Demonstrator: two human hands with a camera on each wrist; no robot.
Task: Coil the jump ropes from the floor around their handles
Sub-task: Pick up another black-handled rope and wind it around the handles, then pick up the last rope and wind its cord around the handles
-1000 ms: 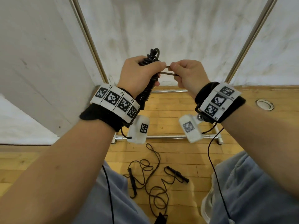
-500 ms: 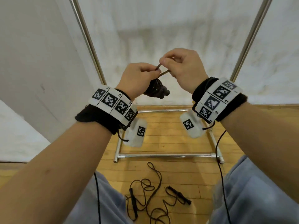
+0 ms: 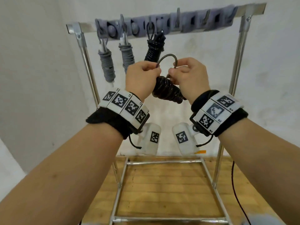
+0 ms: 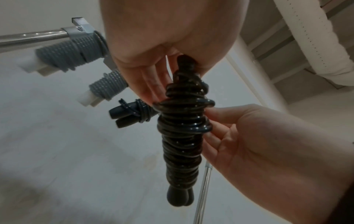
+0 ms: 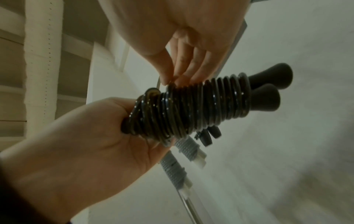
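A black jump rope point(image 3: 167, 91) is wound in tight coils around its two handles, whose flared ends point(image 5: 268, 94) stick out of the bundle. I hold it at chest height in front of a rack. My left hand point(image 3: 142, 75) grips the top of the bundle point(image 4: 182, 136) and pinches one side of a free rope loop point(image 3: 168, 56) that arcs above both hands. My right hand point(image 3: 190, 75) pinches the loop's other side, its fingertips point(image 5: 178, 78) against the coils point(image 5: 191, 109).
A metal rack point(image 3: 250, 8) stands against the white wall, with a row of grey hooks on its top bar. Two grey coiled ropes point(image 3: 106, 65) point(image 3: 128, 56) and one black coiled rope point(image 3: 155, 47) hang from the hooks. Its base frame point(image 3: 164, 162) rests on wooden floor point(image 3: 162, 184).
Both hands have risen with the bundle and a rope loop now stands above them. The view has tilted up to the rack's top; the loose rope on the floor has left view.
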